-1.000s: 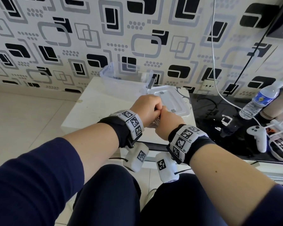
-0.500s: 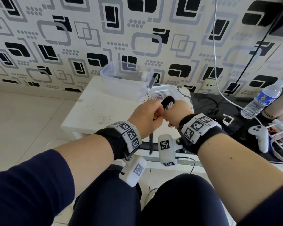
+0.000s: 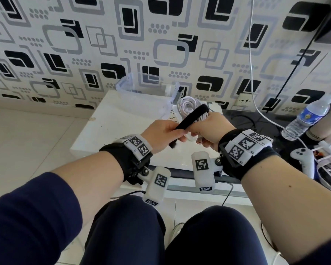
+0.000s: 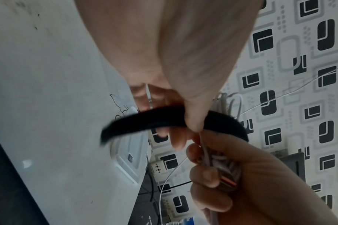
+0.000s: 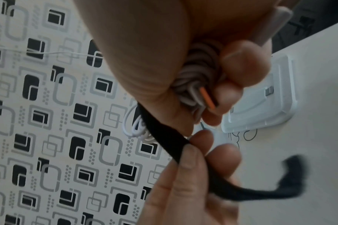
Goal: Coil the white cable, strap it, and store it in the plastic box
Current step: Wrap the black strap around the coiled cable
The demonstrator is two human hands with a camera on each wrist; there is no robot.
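My right hand (image 3: 208, 129) grips the coiled white cable (image 3: 187, 108) above the white table; its loops stick out past the fist toward the wall. A black strap (image 3: 189, 119) runs over the coil near my right thumb and back to my left hand (image 3: 166, 134), which pinches it between thumb and fingers, the free end hanging below. In the right wrist view the cable (image 5: 197, 73) with an orange-tipped plug sits in my fist and the strap (image 5: 164, 137) crosses below. The left wrist view shows the strap (image 4: 164, 117) pinched. The clear plastic box (image 3: 141, 92) stands open at the table's far edge.
The box's lid (image 5: 260, 103) lies flat on the white table (image 3: 122, 127) behind my hands. To the right are a black surface, a water bottle (image 3: 306, 117), a white game controller (image 3: 302, 159) and a white wire rack. Another white cable (image 3: 251, 54) hangs down the patterned wall.
Both hands rose and moved apart from a tight clasp. The coil now shows beyond my right fist, and my left hand has drawn the black strap out over it.
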